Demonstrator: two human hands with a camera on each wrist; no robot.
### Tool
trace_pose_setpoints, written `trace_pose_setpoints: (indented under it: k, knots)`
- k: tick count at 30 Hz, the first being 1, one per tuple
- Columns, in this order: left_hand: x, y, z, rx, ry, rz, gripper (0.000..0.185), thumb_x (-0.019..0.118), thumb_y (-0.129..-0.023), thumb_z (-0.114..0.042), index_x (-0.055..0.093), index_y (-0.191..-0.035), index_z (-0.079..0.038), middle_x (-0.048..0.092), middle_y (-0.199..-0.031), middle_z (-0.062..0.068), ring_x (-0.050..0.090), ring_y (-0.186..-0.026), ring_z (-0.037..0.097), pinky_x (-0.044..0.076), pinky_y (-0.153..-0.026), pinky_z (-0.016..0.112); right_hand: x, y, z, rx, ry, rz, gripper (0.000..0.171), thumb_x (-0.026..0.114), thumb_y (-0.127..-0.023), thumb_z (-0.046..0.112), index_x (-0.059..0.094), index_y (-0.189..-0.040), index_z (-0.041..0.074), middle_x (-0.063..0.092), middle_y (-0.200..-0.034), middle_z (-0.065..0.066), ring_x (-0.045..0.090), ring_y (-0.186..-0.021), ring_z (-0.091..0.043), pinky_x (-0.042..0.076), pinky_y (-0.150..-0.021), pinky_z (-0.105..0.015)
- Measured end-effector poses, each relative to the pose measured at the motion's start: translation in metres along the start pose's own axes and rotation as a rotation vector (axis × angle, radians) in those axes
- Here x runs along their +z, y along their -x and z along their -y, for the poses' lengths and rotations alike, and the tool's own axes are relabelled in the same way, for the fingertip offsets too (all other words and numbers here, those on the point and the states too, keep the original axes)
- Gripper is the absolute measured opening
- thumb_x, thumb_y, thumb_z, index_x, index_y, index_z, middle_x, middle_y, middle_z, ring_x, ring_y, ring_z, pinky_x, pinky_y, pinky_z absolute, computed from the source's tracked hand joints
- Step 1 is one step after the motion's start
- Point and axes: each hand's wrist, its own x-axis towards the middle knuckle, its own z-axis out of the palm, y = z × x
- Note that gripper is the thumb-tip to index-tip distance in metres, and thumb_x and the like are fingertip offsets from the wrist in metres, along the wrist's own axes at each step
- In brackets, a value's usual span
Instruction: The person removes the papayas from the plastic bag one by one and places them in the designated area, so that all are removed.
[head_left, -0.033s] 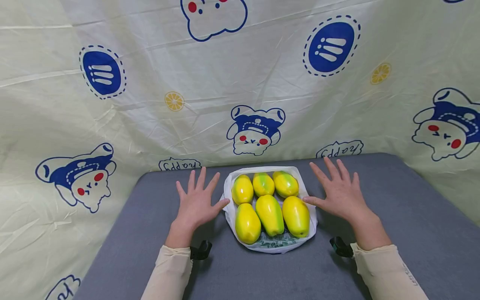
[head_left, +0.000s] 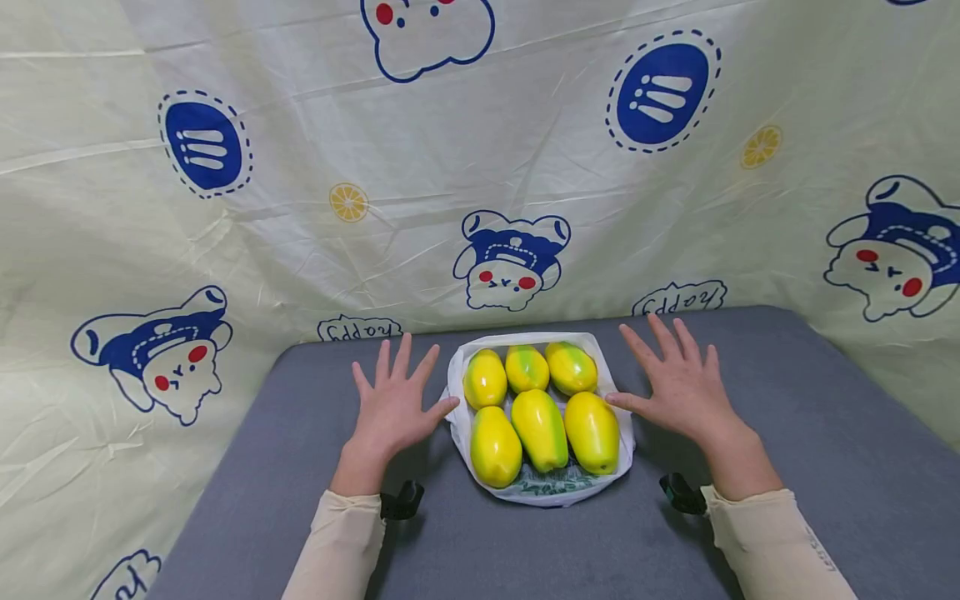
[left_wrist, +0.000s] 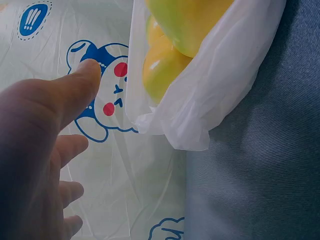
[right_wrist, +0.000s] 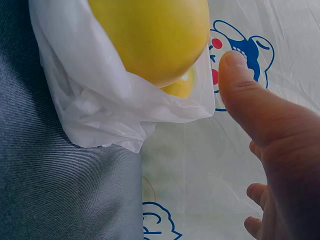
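Note:
Several glossy yellow fruits with green patches, shaped like papayas or mangoes, lie in two rows in a white plastic-lined tray (head_left: 536, 497). One front fruit (head_left: 540, 429) leans between its two neighbours. To the tray's left, my left hand (head_left: 393, 408) is held with fingers spread, its thumb pointing at the rim. My right hand (head_left: 678, 387) mirrors it on the other side; from the head its thumb tip overlaps the rim. Both wrist views show the left thumb (left_wrist: 82, 85) and right thumb (right_wrist: 245, 90) apart from the crumpled white plastic (right_wrist: 95, 115). Neither hand holds anything.
The tray stands on a grey cloth-covered table (head_left: 540, 554), near its far edge. Behind and beside the table hangs a pale curtain (head_left: 525, 142) printed with blue cartoon figures. A small black device (head_left: 402, 500) is worn at each wrist.

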Motion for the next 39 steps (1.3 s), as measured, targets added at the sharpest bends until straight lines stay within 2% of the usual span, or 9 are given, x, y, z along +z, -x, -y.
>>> trace_pose_setpoints:
  k: [6,15,19,22,27,32,35,39]
  knots:
    - [0.000,-0.001,0.000,0.008,-0.005,-0.007,0.084,0.057,-0.089,-0.066,0.027,-0.159,-0.031,0.000,-0.170,0.010,-0.005,-0.155,0.042,0.000,-0.113,0.079,-0.002,-0.001,0.000,-0.002,-0.008,0.003,0.109,0.075,-0.077,0.060,0.014,-0.161,0.027,0.000,-0.167,-0.021,-0.002,-0.150,-0.052,0.003,-0.106,-0.085]
    - [0.000,0.000,0.001,0.006,0.010,-0.011,0.082,0.057,-0.090,-0.065,0.028,-0.158,-0.030,0.003,-0.170,0.011,-0.005,-0.156,0.041,-0.003,-0.114,0.078,-0.002,0.000,0.000,0.000,-0.003,0.007,0.108,0.075,-0.078,0.059,0.015,-0.161,0.026,0.003,-0.167,-0.022,0.002,-0.149,-0.053,0.005,-0.106,-0.084]
    - [0.002,0.000,0.002,0.001,0.018,-0.019,0.079,0.057,-0.091,-0.062,0.029,-0.158,-0.029,0.004,-0.170,0.011,-0.003,-0.156,0.040,-0.002,-0.115,0.076,-0.001,0.000,0.003,-0.008,-0.007,-0.005,0.105,0.075,-0.079,0.057,0.017,-0.161,0.025,0.007,-0.166,-0.024,0.006,-0.149,-0.053,0.008,-0.108,-0.082]
    - [0.004,-0.001,0.003,-0.005,0.044,-0.025,0.078,0.058,-0.093,-0.059,0.028,-0.159,-0.029,0.003,-0.170,0.012,-0.001,-0.156,0.039,0.000,-0.117,0.075,0.000,-0.001,0.005,-0.013,-0.028,-0.012,0.102,0.074,-0.081,0.055,0.019,-0.160,0.023,0.007,-0.166,-0.023,0.010,-0.148,-0.053,0.015,-0.110,-0.080]
    - [0.009,-0.004,0.004,-0.004,0.125,-0.052,0.078,0.060,-0.093,-0.054,0.029,-0.159,-0.026,0.006,-0.170,0.012,0.005,-0.156,0.038,0.005,-0.120,0.069,0.000,-0.002,0.013,-0.007,-0.118,-0.022,0.093,0.072,-0.086,0.050,0.021,-0.160,0.023,0.009,-0.167,-0.020,0.019,-0.145,-0.052,0.030,-0.102,-0.080]
    - [0.015,-0.007,0.003,-0.027,0.255,-0.055,0.076,0.061,-0.094,-0.050,0.030,-0.158,-0.025,0.014,-0.169,0.012,0.020,-0.153,0.040,0.024,-0.117,0.068,0.002,-0.002,0.024,-0.036,-0.211,-0.061,0.080,0.071,-0.091,0.038,0.030,-0.157,0.019,0.026,-0.160,-0.023,0.032,-0.140,-0.049,0.040,-0.098,-0.074]
    - [0.022,-0.008,0.001,-0.057,0.360,-0.044,0.074,0.062,-0.095,-0.048,0.030,-0.158,-0.026,0.018,-0.168,0.010,0.027,-0.150,0.040,0.032,-0.112,0.069,0.004,-0.003,0.030,-0.052,-0.265,-0.072,0.073,0.070,-0.092,0.034,0.036,-0.154,0.016,0.035,-0.155,-0.022,0.038,-0.136,-0.046,0.042,-0.099,-0.071]
    - [0.033,-0.010,-0.001,-0.080,0.469,-0.047,0.071,0.061,-0.096,-0.045,0.032,-0.157,-0.024,0.023,-0.166,0.009,0.030,-0.151,0.035,0.032,-0.115,0.063,0.008,-0.003,0.035,-0.070,-0.325,-0.065,0.065,0.070,-0.093,0.032,0.043,-0.150,0.015,0.042,-0.150,-0.021,0.042,-0.133,-0.044,0.041,-0.101,-0.070]
